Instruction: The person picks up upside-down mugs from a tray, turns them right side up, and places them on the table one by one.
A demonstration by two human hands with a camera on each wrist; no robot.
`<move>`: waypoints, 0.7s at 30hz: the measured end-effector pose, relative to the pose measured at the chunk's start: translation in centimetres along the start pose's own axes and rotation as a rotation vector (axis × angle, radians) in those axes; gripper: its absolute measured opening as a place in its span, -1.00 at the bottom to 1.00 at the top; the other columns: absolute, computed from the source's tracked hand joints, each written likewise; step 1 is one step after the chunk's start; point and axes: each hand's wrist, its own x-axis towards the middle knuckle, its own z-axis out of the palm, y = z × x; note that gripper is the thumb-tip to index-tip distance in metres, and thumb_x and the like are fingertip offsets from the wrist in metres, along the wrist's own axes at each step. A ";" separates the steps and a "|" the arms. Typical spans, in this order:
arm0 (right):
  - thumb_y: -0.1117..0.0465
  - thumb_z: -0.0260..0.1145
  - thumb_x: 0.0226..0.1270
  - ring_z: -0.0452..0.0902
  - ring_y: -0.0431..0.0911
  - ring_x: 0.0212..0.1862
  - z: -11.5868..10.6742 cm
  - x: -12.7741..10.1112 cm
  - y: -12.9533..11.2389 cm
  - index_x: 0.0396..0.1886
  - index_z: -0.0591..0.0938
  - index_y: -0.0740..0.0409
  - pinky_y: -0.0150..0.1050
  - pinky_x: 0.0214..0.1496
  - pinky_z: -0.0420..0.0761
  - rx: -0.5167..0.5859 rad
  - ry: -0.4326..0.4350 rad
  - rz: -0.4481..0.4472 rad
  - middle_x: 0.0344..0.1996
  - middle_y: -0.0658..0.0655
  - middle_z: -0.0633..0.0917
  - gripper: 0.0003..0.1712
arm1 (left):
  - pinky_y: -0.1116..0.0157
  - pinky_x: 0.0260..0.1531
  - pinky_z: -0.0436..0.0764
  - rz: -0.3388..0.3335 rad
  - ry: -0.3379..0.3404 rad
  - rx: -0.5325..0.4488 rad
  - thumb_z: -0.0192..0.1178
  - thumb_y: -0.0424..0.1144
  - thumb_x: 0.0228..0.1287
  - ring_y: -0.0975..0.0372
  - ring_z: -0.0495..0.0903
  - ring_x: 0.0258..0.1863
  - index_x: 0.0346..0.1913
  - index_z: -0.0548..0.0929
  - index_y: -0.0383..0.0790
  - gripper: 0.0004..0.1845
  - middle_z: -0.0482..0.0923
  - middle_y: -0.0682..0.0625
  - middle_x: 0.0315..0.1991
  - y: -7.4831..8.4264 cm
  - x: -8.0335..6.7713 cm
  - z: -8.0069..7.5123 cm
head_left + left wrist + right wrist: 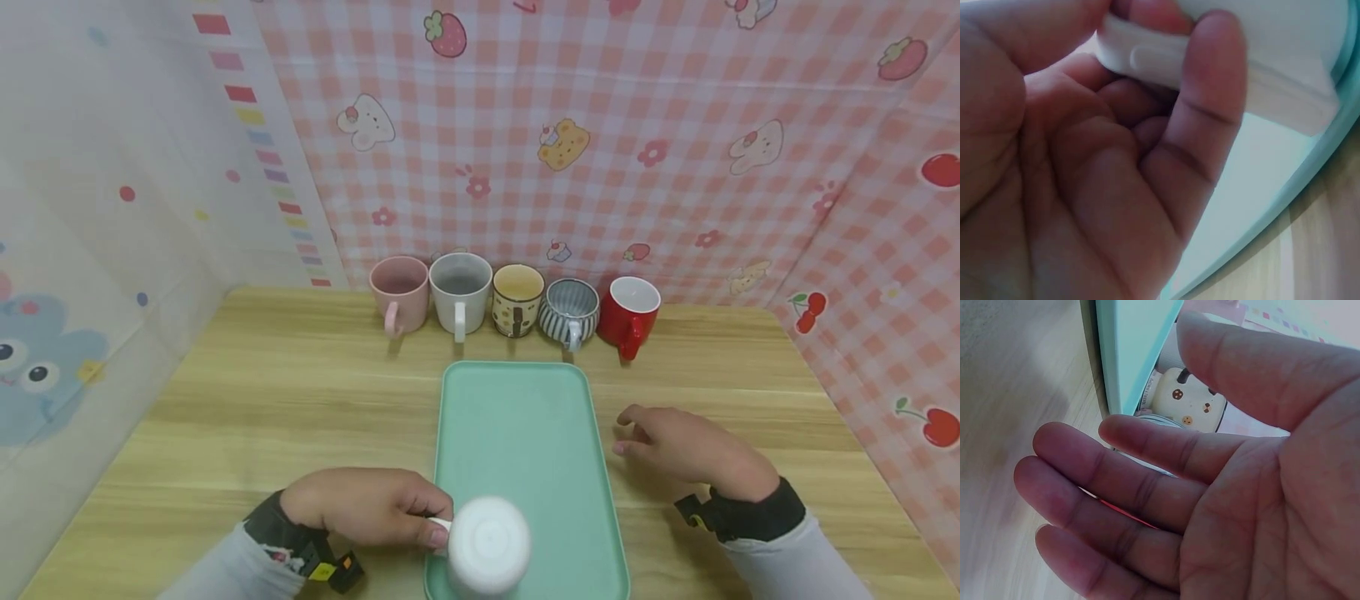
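My left hand (371, 504) grips the handle (1154, 59) of a white mug (491, 543), with thumb and fingers curled round it. Its round base faces up, so the mug is upside down over the near end of a mint-green tray (525, 433). In the left wrist view the mug's rim overlaps the tray near its edge. To the right of the tray, my right hand (693, 448) holds nothing; its fingers (1147, 494) are loosely extended in the right wrist view.
Along the back stand a pink mug (408, 308), a grey-white mug (442, 310), a yellow patterned mug (504, 318), a striped cup (555, 323) and a red mug (617, 325). A checked cloth (480, 125) hangs behind the wooden table (300, 392).
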 end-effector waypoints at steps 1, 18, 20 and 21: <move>-0.10 0.41 0.41 0.63 -0.10 -0.18 0.0 0.0 0.0 0.24 0.61 0.18 0.04 0.01 0.75 0.001 -0.001 -0.005 -0.18 0.05 0.76 -0.42 | 0.59 -0.41 0.32 -0.001 0.006 -0.007 0.12 -0.01 0.57 0.55 0.35 -0.47 -0.26 0.60 -0.13 -0.71 0.37 0.29 -0.45 0.0 0.1 0.1; -0.08 0.41 0.42 0.60 -0.13 -0.23 0.2 0.1 -0.2 0.22 0.61 0.19 -0.01 -0.03 0.74 -0.010 0.020 -0.037 -0.24 0.01 0.73 -0.44 | 0.48 -0.35 0.47 -0.037 0.158 -0.150 -0.11 -0.04 0.70 0.41 0.46 -0.45 -0.22 0.56 -0.20 -0.63 0.47 0.13 -0.41 -0.6 2.1 0.5; -0.08 0.41 0.41 0.60 -0.14 -0.22 0.2 0.1 -0.2 0.22 0.61 0.18 -0.01 -0.02 0.74 -0.005 0.022 -0.036 -0.24 0.00 0.74 -0.44 | 0.47 -0.30 0.53 -0.018 0.181 -0.186 -0.13 -0.04 0.71 0.39 0.50 -0.41 -0.22 0.55 -0.25 -0.59 0.52 0.11 -0.36 -0.8 2.5 0.5; -0.08 0.41 0.42 0.60 -0.13 -0.22 0.3 0.1 -0.2 0.23 0.61 0.19 0.00 -0.02 0.74 -0.005 0.022 -0.044 -0.23 0.01 0.74 -0.43 | 0.46 -0.29 0.55 -0.006 0.193 -0.219 -0.15 -0.04 0.71 0.37 0.51 -0.39 -0.22 0.54 -0.30 -0.57 0.53 0.09 -0.33 -0.9 2.7 0.5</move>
